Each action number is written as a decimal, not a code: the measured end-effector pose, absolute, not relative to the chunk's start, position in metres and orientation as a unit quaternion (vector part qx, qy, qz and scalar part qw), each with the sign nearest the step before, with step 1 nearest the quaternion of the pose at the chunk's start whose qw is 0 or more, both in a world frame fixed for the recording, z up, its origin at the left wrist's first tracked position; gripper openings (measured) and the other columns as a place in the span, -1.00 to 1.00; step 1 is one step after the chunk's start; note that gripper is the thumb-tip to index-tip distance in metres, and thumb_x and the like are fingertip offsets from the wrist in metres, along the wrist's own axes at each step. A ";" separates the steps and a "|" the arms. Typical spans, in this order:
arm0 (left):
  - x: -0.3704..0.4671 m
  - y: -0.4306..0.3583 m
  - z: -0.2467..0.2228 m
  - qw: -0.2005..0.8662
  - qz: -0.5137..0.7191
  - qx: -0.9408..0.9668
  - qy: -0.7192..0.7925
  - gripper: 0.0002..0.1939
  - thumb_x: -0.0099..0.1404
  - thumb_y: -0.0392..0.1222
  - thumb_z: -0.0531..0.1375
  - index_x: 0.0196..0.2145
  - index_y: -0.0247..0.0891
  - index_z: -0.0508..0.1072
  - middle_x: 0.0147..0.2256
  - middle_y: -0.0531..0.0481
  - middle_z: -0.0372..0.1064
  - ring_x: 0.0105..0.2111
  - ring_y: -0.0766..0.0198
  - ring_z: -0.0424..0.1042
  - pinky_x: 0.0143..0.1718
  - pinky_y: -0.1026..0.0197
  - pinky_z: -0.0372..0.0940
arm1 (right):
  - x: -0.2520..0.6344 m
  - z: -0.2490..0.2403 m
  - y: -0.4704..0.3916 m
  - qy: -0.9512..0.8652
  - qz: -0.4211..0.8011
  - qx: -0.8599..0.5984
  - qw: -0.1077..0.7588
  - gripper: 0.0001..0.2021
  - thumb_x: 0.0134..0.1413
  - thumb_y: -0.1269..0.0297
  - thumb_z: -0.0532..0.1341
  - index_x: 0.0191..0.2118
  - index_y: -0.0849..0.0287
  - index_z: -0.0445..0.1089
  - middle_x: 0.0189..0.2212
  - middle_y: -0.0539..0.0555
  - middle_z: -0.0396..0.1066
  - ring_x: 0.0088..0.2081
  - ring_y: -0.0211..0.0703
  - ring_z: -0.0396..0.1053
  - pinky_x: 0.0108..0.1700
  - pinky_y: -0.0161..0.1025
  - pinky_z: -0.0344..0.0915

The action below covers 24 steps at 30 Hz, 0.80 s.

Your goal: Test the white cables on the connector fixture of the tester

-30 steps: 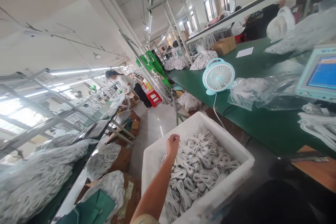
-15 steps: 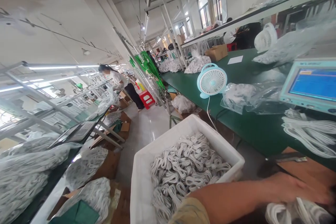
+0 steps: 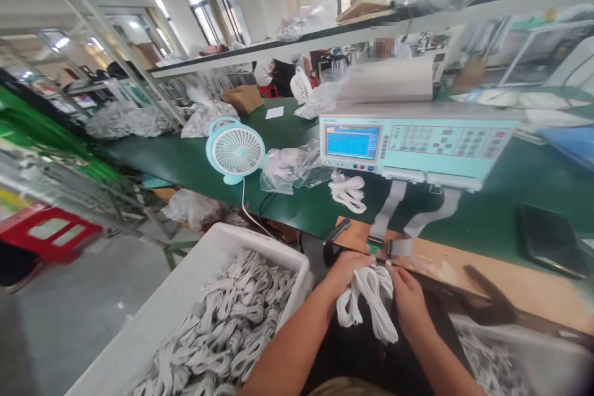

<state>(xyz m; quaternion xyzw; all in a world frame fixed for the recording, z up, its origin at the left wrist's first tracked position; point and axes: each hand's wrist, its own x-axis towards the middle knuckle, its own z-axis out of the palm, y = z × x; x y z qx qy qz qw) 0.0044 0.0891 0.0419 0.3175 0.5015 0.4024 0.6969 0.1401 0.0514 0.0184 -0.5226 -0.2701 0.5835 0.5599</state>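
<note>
1. The grip: the left hand [image 3: 346, 272] and the right hand [image 3: 411, 297] are both clenched on one bundle of white cable [image 3: 369, 300]. Each hand takes a side, with the loops hanging down between and below the two palms.
2. The bundle sits at the near edge of the desk [image 3: 288, 210], just short of the wooden board [image 3: 464, 275]. The small connector block [image 3: 385, 249] at the end of the grey ribbon leads [image 3: 394, 210] lies just beyond the fingertips.
3. To do this step well, the person would likely keep the loops gathered in one hand. The other hand could then pick out a plug end, so the coil does not spill apart.
4. The loops below the grip hang loose. A firmer hold higher up would probably keep them from catching on the board edge.
5. Beyond the grip and slightly right stands the pale blue tester [image 3: 417, 142], its screen lit. Another coil of cable [image 3: 348, 192] lies between it and the hands.
6. To the left of the grip and lower is a white bin [image 3: 185, 297] full of similar coils. A second tray [image 3: 533, 352] shows to the right, blurred.
7. Farther left of the grip a small fan [image 3: 236, 150] stands on the desk beside a clear bag [image 3: 292, 166]. Both are well apart from the hands.
8. A person sits behind the tester across the desk.
</note>
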 end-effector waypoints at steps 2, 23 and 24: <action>0.007 0.087 0.041 0.711 0.390 0.318 0.492 -0.67 -0.16 -0.02 0.35 -0.61 -0.40 0.48 -0.68 -0.03 0.30 -0.67 0.35 0.21 -0.60 0.26 0.10 | 0.134 0.020 0.051 -0.262 0.591 -0.511 0.566 -0.65 -0.27 0.01 0.37 -0.48 0.20 0.38 -0.63 -0.03 0.33 -0.56 -0.21 0.23 -0.51 -0.31 0.18; 0.023 0.038 0.025 0.726 0.340 0.271 0.533 -0.63 -0.06 0.05 0.29 -0.45 -0.37 0.48 -0.72 0.15 0.15 -0.69 0.44 0.08 -0.60 0.32 -0.06 | 0.221 0.024 -0.005 -0.448 0.484 -0.655 0.369 -0.61 -0.08 -0.12 0.17 -0.56 0.13 0.24 -0.65 -0.03 0.18 -0.58 -0.19 0.16 -0.55 -0.30 0.14; 0.024 0.037 0.022 0.727 0.340 0.263 0.535 -0.60 -0.06 0.07 0.29 -0.43 -0.37 0.49 -0.73 0.15 0.14 -0.69 0.44 0.08 -0.59 0.32 -0.05 | 0.245 0.023 -0.008 -0.513 0.427 -0.673 0.319 -0.61 -0.08 -0.13 0.15 -0.56 0.12 0.28 -0.62 0.00 0.24 -0.54 -0.13 0.22 -0.50 -0.26 0.18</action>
